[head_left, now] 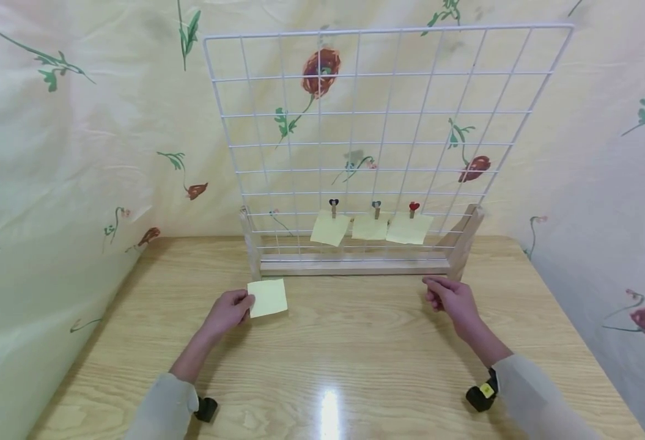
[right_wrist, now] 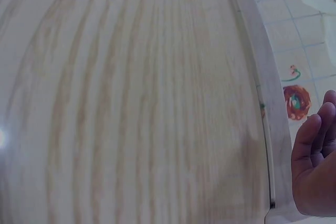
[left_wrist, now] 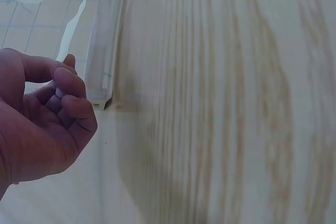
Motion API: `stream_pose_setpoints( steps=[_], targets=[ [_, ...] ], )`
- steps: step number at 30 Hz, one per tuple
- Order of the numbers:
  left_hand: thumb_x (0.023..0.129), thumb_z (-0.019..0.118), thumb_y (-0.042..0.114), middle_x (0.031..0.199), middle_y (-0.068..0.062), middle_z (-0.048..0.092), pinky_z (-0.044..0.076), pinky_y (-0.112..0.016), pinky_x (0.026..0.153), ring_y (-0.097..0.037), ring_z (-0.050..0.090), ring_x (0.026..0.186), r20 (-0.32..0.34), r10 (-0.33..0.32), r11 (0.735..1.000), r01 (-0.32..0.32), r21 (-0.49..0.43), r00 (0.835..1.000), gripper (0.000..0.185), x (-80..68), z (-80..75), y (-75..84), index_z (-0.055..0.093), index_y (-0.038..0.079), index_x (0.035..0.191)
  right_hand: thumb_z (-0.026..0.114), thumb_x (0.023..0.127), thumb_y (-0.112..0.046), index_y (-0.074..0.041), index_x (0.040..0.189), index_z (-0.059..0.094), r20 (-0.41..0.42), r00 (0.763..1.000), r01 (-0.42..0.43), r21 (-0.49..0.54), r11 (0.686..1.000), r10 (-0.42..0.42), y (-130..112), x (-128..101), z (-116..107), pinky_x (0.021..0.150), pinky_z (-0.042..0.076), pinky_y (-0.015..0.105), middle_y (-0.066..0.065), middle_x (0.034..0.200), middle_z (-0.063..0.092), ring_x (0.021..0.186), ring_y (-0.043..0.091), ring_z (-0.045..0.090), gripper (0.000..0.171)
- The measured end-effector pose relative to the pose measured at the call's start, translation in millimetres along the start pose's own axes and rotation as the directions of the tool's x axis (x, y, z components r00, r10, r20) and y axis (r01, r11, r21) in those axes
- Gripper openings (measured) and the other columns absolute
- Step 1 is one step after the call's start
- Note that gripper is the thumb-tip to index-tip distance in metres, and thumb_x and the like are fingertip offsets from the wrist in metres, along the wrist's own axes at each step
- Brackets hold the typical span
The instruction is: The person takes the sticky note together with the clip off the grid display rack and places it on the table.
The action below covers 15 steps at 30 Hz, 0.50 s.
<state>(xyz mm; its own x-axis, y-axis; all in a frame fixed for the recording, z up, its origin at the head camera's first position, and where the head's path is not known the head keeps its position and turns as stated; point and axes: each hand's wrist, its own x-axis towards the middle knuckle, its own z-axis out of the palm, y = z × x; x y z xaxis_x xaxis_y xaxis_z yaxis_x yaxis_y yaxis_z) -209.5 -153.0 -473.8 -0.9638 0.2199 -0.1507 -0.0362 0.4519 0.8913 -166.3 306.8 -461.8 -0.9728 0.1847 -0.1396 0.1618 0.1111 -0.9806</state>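
A square pale-yellow sticky note is pinched at its left edge by my left hand, just above the table. In the left wrist view, the note shows edge-on beyond the curled fingers. My right hand hovers near the right end of the rack's wooden base, fingers bent; whether something small sits between its fingertips cannot be made out. On the white wire grid, three notes hang low: a left note, a middle note and a right note. Small wooden clothespins with heart tops hold them.
The grid stands in a wooden base with side posts at the back of the wood-grain table. Flowered cloth encloses the back and sides. Both wrists wear black cameras.
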Motion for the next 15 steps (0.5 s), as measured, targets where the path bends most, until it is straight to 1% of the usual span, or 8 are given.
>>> stream_pose_setpoints(
  steps=[5, 10, 15],
  targets=[
    [0.099, 0.049, 0.015, 0.057, 0.000, 0.047, 0.030, -0.020, 0.045, -0.013, 0.039, 0.049, 0.007, -0.020, 1.000, 0.020, 0.011, 1.000, 0.032, -1.7, -2.6, -6.2, 0.049, 0.005, 0.069, 0.052, 0.100, -0.014, 0.015, 0.118, 0.056, -0.009, 1.000, -0.007, -0.012, 1.000, 0.007, 5.7, 1.0, -4.2, 0.054, 0.048, 0.018, -0.005, 0.070, 0.058, 0.061, 0.004, 0.052, 0.034],
    [0.099, 0.049, 0.017, 0.059, -0.002, 0.049, 0.034, -0.022, 0.048, -0.014, 0.042, 0.051, 0.011, -0.031, 0.999, 0.030, 0.041, 0.999, 0.032, -1.3, -4.5, -6.7, 0.050, 0.006, 0.069, 0.052, 0.100, -0.014, 0.017, 0.121, 0.053, -0.014, 1.000, -0.006, -0.046, 0.999, 0.005, 12.3, 2.8, -11.6, 0.055, 0.049, 0.018, -0.006, 0.070, 0.060, 0.063, 0.004, 0.054, 0.038],
    [0.100, 0.048, 0.016, 0.060, -0.003, 0.050, 0.038, -0.023, 0.050, -0.015, 0.044, 0.053, 0.031, -0.036, 0.999, 0.035, 0.026, 0.999, 0.033, 3.1, -4.9, -5.9, 0.049, 0.005, 0.069, 0.052, 0.100, -0.019, 0.017, 0.124, 0.051, -0.016, 0.999, -0.031, -0.080, 0.996, 0.029, 17.4, 4.2, -20.5, 0.056, 0.049, 0.018, -0.007, 0.071, 0.060, 0.063, 0.003, 0.053, 0.043]
  ],
)
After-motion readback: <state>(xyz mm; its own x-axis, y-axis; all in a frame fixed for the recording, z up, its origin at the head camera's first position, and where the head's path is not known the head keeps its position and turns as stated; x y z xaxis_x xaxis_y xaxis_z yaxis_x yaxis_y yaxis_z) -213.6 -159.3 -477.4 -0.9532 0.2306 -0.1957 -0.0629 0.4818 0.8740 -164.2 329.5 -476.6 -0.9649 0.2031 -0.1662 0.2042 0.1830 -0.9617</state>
